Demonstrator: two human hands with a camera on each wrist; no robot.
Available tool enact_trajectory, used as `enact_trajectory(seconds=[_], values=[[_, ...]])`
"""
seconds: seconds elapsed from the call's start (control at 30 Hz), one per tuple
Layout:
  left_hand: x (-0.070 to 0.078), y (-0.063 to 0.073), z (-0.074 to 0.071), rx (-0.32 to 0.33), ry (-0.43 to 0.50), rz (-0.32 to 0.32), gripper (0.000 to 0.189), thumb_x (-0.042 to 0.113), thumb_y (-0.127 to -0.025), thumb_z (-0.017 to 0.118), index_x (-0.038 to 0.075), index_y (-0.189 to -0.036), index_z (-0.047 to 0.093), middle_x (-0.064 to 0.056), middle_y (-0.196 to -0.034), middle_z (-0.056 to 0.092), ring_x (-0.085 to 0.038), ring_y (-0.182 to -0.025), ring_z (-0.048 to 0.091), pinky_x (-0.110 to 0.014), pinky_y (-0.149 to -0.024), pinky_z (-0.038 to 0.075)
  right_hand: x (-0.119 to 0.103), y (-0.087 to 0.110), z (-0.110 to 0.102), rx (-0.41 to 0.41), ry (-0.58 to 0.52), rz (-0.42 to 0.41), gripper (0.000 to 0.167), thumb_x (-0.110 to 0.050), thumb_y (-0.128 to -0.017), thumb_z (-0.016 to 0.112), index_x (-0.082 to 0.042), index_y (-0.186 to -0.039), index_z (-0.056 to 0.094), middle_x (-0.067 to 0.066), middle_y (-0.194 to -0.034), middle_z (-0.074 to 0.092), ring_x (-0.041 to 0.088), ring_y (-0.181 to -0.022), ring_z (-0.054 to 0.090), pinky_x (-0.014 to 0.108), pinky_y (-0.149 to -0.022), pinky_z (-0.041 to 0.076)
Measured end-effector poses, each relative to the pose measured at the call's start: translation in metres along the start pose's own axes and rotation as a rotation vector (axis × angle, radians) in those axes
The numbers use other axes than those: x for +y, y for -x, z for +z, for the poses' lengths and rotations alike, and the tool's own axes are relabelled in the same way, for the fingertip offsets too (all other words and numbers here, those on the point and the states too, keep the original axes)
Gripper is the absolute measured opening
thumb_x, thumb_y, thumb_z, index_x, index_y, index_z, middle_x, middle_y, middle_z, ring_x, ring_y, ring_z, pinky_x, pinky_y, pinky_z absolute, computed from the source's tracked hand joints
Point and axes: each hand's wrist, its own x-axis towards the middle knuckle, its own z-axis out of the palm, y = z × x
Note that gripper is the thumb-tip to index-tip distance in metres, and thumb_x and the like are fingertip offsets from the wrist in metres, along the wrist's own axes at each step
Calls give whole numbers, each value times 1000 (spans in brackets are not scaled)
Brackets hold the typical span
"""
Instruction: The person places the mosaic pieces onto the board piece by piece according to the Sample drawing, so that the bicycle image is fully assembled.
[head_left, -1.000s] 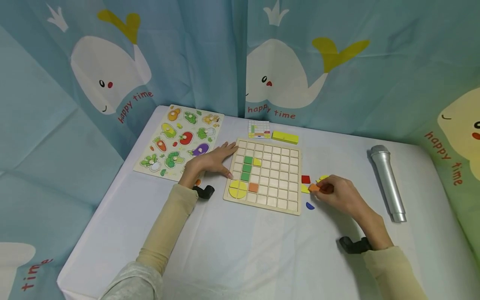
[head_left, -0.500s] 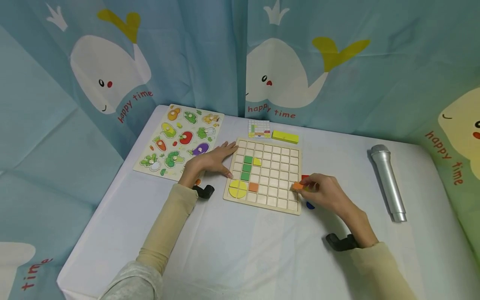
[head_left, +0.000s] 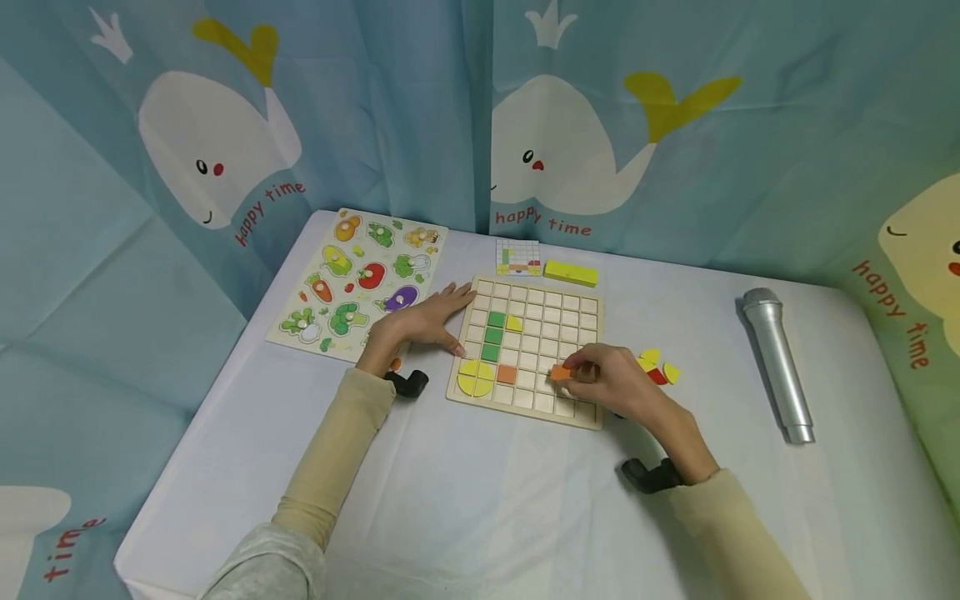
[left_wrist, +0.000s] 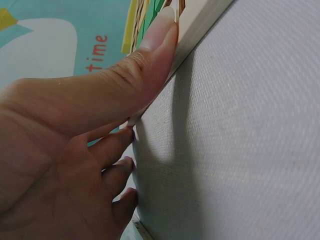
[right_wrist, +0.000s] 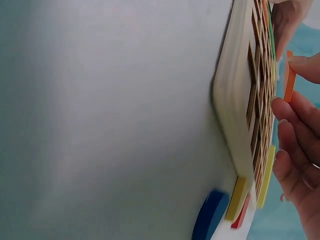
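Observation:
My right hand (head_left: 618, 379) pinches an orange square tile (head_left: 559, 372) between thumb and fingers, held over the right half of a wooden grid board (head_left: 550, 316). In the right wrist view the orange tile (right_wrist: 290, 77) stands edge-on above the grid. My left hand (head_left: 429, 321) lies at the board's left edge with fingers spread; its thumb (left_wrist: 157, 37) rests on the rim. On the board are green squares (head_left: 492, 336), a yellow quarter piece (head_left: 513, 323), a yellow disc of quarter pieces (head_left: 476, 378) and another orange square (head_left: 507, 374).
Right of the board lie yellow pieces (head_left: 650, 357), a red piece (head_left: 657, 377) and a blue piece (right_wrist: 210, 215). Behind it are a pattern card (head_left: 518, 257) and a yellow box (head_left: 571, 273). A vegetable puzzle (head_left: 360, 283) lies left, a silver microphone (head_left: 777, 367) right.
My right hand has carried the orange tile leftward from the loose pieces to above the board, uncovering yellow and red pieces on the right. My left hand has stayed at the board's edge.

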Motion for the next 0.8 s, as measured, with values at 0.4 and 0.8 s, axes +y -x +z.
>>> enact_trajectory(seconds=[0.4, 0.8], values=[[1, 1, 0, 2, 2, -12, 110, 27, -83, 87, 17, -167, 15, -2, -175, 0, -25, -161, -8, -53, -130, 2, -15, -14, 13, -56, 69, -29, 24, -19, -84, 84, -4, -101, 77, 1, -88, 70, 13, -77, 58, 25, -67, 51], [2, 1, -1, -5, 3, -10, 110, 27, -84, 86, 16, -167, 15, -3, -175, 0, -27, -161, -8, -53, -130, 3, -24, -26, 23, -79, 118, -80, 28, -25, -82, 88, -7, -100, 78, -1, -89, 72, 12, -79, 59, 27, -72, 55]])
